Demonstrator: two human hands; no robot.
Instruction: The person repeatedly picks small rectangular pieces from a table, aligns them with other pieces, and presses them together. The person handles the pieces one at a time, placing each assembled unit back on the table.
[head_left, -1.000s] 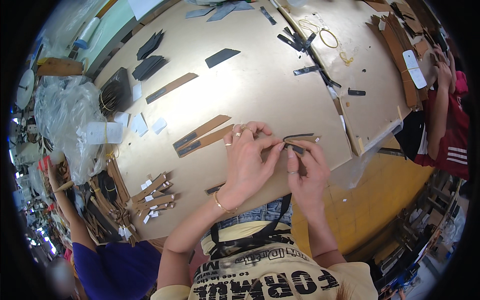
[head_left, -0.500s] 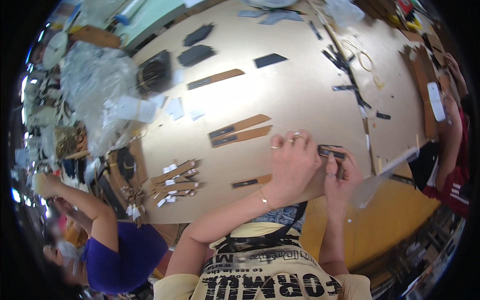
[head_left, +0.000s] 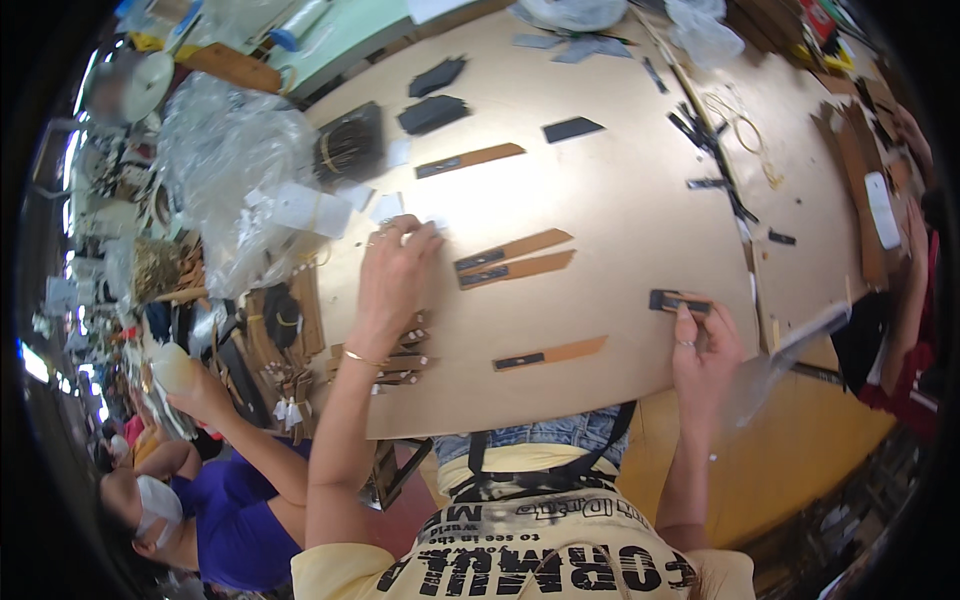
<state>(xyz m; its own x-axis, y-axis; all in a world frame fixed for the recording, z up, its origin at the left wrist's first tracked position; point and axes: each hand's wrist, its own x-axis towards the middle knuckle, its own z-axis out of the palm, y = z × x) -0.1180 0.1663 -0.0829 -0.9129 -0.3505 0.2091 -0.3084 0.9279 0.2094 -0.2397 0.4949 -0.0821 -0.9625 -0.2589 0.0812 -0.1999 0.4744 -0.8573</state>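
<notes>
In my right hand point(head_left: 706, 338) is a brown leather strip folded over, with a black patch point(head_left: 680, 301), pinched between thumb and fingers above the table's right side. My left hand point(head_left: 392, 268) reaches to the table's left, its fingers bent and closed on a small white slip point(head_left: 437, 222), which they partly cover. Beside it lie more white slips point(head_left: 386, 207). Two flat brown strips with dark ends point(head_left: 530, 266) lie side by side in the middle. Another strip point(head_left: 565, 354) is nearer me, and one more point(head_left: 490, 158) lies farther back.
A bundle of tagged brown strips point(head_left: 408, 362) lies near my left forearm. Dark piece stacks point(head_left: 434, 115), a dark bundle point(head_left: 350, 145) and clear plastic bags point(head_left: 235, 165) stand at the back left. Black scraps point(head_left: 700, 130) lie right. Co-workers are on both sides.
My left hand has left the folded strip and moved left to the white slips. The right hand still holds the folded strip. The near flat strip is now uncovered.
</notes>
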